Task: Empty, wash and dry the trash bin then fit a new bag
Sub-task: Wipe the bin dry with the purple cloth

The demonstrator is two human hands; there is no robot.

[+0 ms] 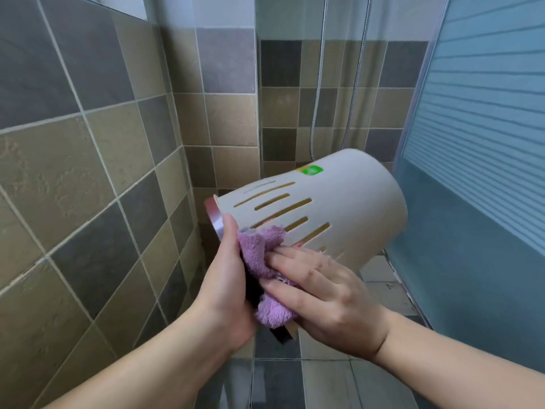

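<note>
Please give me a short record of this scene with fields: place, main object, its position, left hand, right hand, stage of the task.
place: tiled bathroom beside a glass shower door
main object: beige trash bin with slots in its wall and a green sticker
position: held in the air, tipped on its side, pink rim toward the left
left hand: left hand grips the bin at its rim
right hand: right hand presses a purple cloth against the bin's outer wall
stage: wiping the bin; no bag fitted that can be seen
</note>
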